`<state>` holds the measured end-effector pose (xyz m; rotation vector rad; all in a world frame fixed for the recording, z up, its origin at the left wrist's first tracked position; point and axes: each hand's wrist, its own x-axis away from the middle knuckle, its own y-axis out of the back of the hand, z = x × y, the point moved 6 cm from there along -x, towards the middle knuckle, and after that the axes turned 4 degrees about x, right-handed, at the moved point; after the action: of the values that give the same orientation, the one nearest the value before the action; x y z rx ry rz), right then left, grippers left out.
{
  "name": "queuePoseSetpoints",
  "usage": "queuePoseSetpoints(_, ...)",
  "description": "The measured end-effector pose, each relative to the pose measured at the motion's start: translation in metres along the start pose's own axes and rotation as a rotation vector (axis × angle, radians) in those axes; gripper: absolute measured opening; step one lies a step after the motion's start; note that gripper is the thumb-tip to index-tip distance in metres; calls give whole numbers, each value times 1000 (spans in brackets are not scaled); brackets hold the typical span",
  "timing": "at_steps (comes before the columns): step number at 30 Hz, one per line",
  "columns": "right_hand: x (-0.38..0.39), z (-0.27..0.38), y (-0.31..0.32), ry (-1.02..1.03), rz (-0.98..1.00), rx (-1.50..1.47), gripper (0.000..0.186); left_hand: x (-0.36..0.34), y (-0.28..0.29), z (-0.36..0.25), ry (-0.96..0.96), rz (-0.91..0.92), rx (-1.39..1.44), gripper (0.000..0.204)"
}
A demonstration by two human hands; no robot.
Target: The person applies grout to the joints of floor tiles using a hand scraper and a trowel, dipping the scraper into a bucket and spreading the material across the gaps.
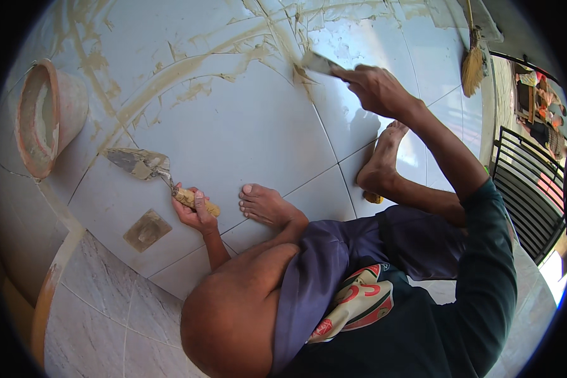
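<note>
My left hand [198, 219] is wrapped round the wooden handle of a pointing trowel [135, 162], whose blade carries some tan paste. The trowel is held over the white floor tiles [233, 135], with its tip toward the bucket. Farther off, my right hand [381, 90] grips a flat putty knife [321, 63]. The blade's edge is at a tile joint smeared with tan grout [288, 47]; whether it touches cannot be made out. Streaks of the same paste cross the far tiles in lines and a broad arc.
A clay-coloured bucket [72, 113], coated inside with paste, stands tilted in the picture at the left. A square floor patch [147, 230] lies near the trowel. My bare feet rest on the tiles. A straw broom [473, 68] and a black metal gate [528, 189] are at the right.
</note>
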<state>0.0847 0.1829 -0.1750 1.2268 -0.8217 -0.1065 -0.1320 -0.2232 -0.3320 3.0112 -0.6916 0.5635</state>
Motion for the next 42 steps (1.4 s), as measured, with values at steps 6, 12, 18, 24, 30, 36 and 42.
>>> queuePoseSetpoints(6, -4, 44, -47, -66, 105, -119, 29, -2, 3, 5, -9, 51, -30, 50)
queuePoseSetpoints(12, 109, 30, -68, -109, 413, 183, 57, -4, 1, 12, -4, 19, 12, 51)
queuePoseSetpoints(18, 41, -26, -54, 347, 53, 166, 52, -4, 5, 14, 72, 20, 31, 52)
queuePoseSetpoints(24, 46, -32, -23, 156, 235, 271, 59, -5, -1, 8, 76, 54, -6, 52)
queuePoseSetpoints(30, 19, 3, -32, 277, 75, 210, 63, -3, -5, -1, 151, 56, -70, 49)
queuePoseSetpoints(36, 80, -42, -33, 95, 417, 315, 62, 23, 18, -33, 157, 62, -164, 49)
queuePoseSetpoints(42, 54, -17, -29, 417, 250, 224, 59, 47, -7, -34, 290, 20, -168, 51)
